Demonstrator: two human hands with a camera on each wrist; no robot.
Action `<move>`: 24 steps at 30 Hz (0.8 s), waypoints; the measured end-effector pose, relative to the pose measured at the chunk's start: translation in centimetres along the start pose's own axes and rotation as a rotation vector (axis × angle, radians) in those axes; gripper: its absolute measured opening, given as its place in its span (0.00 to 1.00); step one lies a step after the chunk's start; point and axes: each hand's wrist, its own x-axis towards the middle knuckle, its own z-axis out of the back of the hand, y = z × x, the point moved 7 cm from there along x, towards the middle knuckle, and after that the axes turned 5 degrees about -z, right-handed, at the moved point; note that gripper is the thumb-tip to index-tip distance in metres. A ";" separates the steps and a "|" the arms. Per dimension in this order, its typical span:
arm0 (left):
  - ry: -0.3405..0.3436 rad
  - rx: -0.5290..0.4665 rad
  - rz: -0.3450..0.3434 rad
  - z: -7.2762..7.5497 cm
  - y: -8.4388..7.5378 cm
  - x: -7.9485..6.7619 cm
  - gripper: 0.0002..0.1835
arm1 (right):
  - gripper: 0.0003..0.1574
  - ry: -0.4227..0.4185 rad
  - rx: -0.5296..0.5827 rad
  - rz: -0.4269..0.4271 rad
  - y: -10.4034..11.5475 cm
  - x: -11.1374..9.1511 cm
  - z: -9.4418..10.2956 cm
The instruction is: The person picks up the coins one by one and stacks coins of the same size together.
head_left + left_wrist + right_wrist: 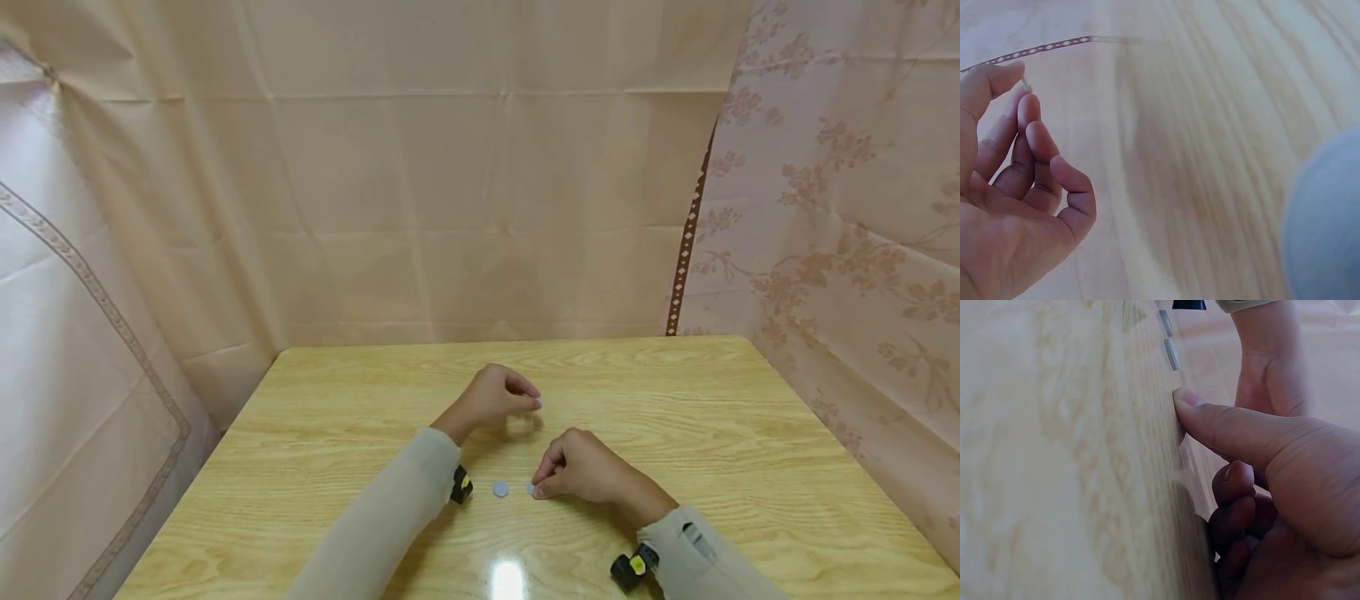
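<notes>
My left hand (pixel 493 395), raised above the table, pinches a small pale disc (pixel 539 402) between thumb and fingertips. Its edge shows as a thin sliver in the left wrist view. Down at the tabletop, my right hand (pixel 587 469) has thumb and forefinger at another pale disc (pixel 531 487), partly covered by the fingertips. A further round disc (pixel 500 488) lies flat just left of it. In the right wrist view, two discs appear nearly edge-on beyond my thumb (pixel 1210 422); whatever lies between thumb and forefinger is hidden there.
The wood-grain table (pixel 337 392) carries a bright light reflection near its front edge. A beige curtain (pixel 465 217) hangs behind it, and a flower-patterned cloth (pixel 847 250) is at the right. Black cameras are strapped at both wrists.
</notes>
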 end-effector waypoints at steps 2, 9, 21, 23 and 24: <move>-0.023 -0.033 -0.007 0.4 -0.3 -0.3 0.04 | 0.05 0.001 -0.001 0.000 0.0 0.0 0.0; -0.088 -0.132 -0.024 1.9 -1.2 -1.6 0.07 | 0.05 0.003 -0.004 -0.007 0.0 0.0 0.0; -0.105 -0.065 -0.086 2.5 -2.0 -4.0 0.06 | 0.04 0.012 -0.002 0.000 0.1 0.1 0.0; -0.078 -0.037 -0.080 2.2 -2.0 -4.5 0.05 | 0.04 0.013 -0.005 0.001 0.2 0.0 0.0; -0.067 -0.029 -0.083 2.0 -2.1 -4.8 0.05 | 0.05 0.013 -0.006 0.000 0.2 0.0 0.0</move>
